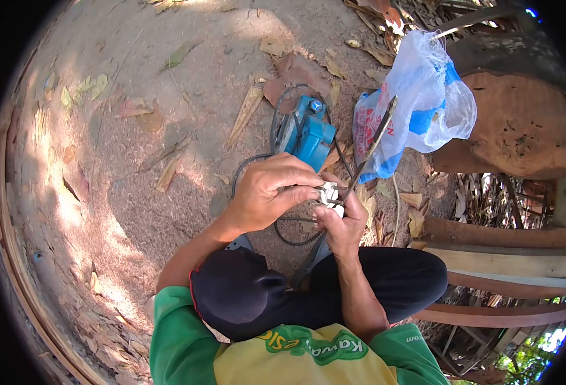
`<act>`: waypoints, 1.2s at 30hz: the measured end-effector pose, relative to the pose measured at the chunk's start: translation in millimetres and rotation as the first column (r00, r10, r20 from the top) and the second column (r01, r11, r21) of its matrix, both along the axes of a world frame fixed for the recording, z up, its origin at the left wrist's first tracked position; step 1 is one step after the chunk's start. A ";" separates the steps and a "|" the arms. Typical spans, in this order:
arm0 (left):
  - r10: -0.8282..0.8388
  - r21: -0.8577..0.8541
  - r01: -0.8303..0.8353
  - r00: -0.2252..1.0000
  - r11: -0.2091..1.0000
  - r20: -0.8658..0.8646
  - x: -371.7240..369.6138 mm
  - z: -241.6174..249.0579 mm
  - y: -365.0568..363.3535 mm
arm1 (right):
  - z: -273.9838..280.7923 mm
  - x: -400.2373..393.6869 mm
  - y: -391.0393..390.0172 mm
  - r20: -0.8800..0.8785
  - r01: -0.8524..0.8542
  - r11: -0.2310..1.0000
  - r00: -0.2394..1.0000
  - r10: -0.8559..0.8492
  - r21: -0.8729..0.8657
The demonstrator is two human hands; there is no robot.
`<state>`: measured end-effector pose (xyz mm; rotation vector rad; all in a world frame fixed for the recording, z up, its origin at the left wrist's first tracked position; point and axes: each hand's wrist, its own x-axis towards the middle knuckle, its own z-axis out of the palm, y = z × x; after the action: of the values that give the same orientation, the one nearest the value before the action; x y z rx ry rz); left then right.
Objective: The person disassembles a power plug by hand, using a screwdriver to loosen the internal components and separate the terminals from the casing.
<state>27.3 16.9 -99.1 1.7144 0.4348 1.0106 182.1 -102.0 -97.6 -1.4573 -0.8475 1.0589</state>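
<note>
A small white plug-like piece (pixel 328 194) sits between my two hands, partly covered by fingers. My left hand (pixel 271 191) is closed, its thumb and fingertips pinching the piece from the left. From the right, my right hand (pixel 346 222) wraps its fingers and thumb around the same piece. A long dark rod (pixel 379 131) slants up and right from my right fingers; its lower end is hidden at the hand. Just beyond my hands, a blue power tool (pixel 312 138), like an electric planer, lies on the ground with its dark cord (pixel 239 170) looped around it.
A clear and blue plastic bag (pixel 418 106) stands right of the tool. Beyond it is a large cut log (pixel 514 122). Wooden planks (pixel 507 260) are stacked at the right. Dry leaves (pixel 248 110) and shavings lie over the dirt ground (pixel 135 212). My bent legs (pixel 379 276) are below my hands.
</note>
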 end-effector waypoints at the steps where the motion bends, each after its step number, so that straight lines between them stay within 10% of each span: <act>1: -0.003 0.002 0.003 1.000 1.000 -0.006 0.0 1.2 -0.1 | 0.4 0.9 0.2 0.000 -0.009 1.000 1.000 0.009 -0.002; 14: -0.041 -0.061 0.037 0.997 0.997 -0.061 -0.8 1.0 4.5 | -11.7 0.1 6.7 -0.133 0.020 1.000 0.991 -0.022 -0.017; 20: 0.197 -0.597 -0.343 0.934 0.725 -0.297 -45.6 -35.8 -21.4 | -26.9 -11.5 5.5 0.077 0.009 1.000 0.997 -0.010 0.014; 23: -0.171 -0.951 0.175 0.976 0.254 0.134 -51.2 -72.1 -42.6 | -32.1 -27.7 9.4 0.120 -0.020 0.999 0.993 0.015 0.039; 36: 0.102 -0.945 0.300 0.944 0.132 0.314 -36.2 -64.4 -49.4 | -49.5 -43.8 11.5 0.381 -0.156 0.984 0.918 0.112 0.086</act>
<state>-8.9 -32.6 -163.5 0.2705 0.5811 0.5494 138.2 -90.5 -147.1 -1.5444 -1.2771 0.8230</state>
